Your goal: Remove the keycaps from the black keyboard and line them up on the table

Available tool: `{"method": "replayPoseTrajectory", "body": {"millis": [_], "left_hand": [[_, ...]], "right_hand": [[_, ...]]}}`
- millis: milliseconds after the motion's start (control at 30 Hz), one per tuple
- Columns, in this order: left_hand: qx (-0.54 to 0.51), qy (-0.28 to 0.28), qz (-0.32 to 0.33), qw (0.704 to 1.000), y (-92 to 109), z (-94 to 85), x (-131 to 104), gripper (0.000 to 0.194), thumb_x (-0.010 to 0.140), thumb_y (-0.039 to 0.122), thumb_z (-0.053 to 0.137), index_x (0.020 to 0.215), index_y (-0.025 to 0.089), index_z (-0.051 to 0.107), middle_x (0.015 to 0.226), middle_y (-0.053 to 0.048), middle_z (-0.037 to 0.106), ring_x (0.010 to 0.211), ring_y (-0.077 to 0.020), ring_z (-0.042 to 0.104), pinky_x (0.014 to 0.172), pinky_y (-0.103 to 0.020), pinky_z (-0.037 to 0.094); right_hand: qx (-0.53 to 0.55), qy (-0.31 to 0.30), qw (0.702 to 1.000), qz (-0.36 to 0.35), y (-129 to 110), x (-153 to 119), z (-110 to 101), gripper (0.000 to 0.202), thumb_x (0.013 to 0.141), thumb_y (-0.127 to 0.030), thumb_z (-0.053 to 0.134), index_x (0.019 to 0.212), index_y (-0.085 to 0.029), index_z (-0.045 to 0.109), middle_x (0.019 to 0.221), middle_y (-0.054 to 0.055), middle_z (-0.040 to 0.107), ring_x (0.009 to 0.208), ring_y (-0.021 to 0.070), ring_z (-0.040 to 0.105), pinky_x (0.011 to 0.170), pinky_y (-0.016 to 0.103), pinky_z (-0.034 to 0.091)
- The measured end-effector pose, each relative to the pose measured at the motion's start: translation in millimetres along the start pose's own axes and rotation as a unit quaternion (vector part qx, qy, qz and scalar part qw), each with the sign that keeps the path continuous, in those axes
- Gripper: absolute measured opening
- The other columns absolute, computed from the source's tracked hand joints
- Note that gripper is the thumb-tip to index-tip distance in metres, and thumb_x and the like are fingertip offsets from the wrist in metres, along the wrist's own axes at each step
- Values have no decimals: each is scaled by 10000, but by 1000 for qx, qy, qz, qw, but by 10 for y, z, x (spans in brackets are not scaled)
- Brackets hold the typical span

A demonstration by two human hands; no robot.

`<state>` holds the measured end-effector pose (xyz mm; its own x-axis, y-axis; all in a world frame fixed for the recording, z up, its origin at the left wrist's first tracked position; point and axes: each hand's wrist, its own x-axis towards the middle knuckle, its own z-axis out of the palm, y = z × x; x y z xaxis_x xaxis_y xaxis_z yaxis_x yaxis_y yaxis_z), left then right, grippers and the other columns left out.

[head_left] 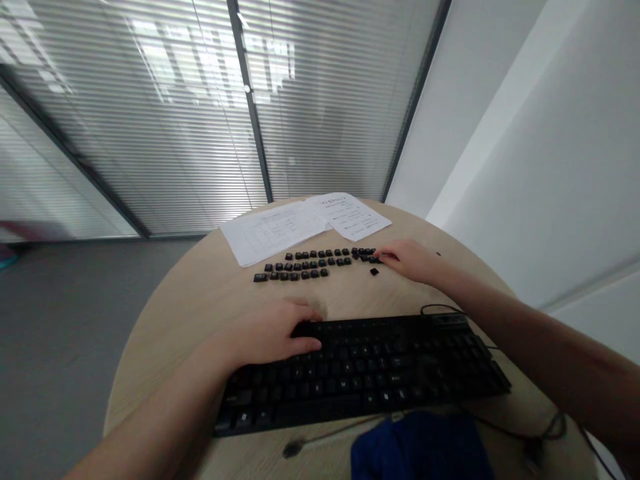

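A black keyboard (340, 367) lies at a slight slant near the front of the table, with dark gaps among its keys. My left hand (273, 333) grips its far left edge, thumb on top and fingers over the back. Beyond it, loose black keycaps (305, 265) stand in rough rows. At the right end of these rows, my right hand (403, 260) has its fingers closed at a small keycap (379, 259), partly hidden by the fingertips. A single keycap (374, 271) sits apart, just below that hand.
Two printed paper sheets (280, 230) lie at the back of the round wooden table (165, 333). A keycap puller-like tool with a thin shaft (295, 448) rests at the front, beside blue cloth (420, 447). Black cable (545, 433) loops at the right. A small dark piece (439, 253) lies far right.
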<state>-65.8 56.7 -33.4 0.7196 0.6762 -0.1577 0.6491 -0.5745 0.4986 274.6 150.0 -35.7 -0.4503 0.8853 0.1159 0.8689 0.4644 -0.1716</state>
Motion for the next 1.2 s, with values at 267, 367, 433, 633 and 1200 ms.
{"method": "replayPoseTrajectory", "body": {"millis": [267,367,433,633,1200], "left_hand": [[-13,0,-35,999,21,-10,-33,401,892,409,691,1252,246,759,1212,-76,753,1094,-298,710,984,-441,531],[-11,2,-37,999,15,-5,-37,393,876,391,713,1243,261,765,1195,-65,754,1079,-294,710,970,-431,528],[-13,4,-37,999,9,0,-38,395,867,384,727,1242,269,768,1184,-62,754,1069,-294,710,957,-424,527],[-26,0,-35,999,38,-26,-51,410,845,358,739,1247,283,768,1172,-60,750,1056,-297,708,949,-425,525],[-13,0,-33,999,15,-15,-46,406,874,398,714,1259,273,754,1237,-58,751,1122,-300,710,1010,-451,530]], "right_hand": [[-26,-1,999,-28,-56,476,244,239,952,-188,665,1094,-246,848,1101,90,823,1020,265,741,891,362,543],[-35,-2,999,-28,-47,517,299,223,955,-194,662,1070,-238,849,1063,95,811,979,257,724,857,352,526],[-39,-5,999,-29,-30,521,315,216,959,-201,655,1052,-222,849,1068,105,803,978,261,714,850,357,519],[-37,-3,999,-34,-46,449,357,188,952,-216,670,1029,-218,842,1040,91,792,955,255,703,823,352,508],[9,-43,998,49,89,-18,46,250,910,-249,668,1099,-228,830,934,50,808,832,225,721,761,339,510]]}}
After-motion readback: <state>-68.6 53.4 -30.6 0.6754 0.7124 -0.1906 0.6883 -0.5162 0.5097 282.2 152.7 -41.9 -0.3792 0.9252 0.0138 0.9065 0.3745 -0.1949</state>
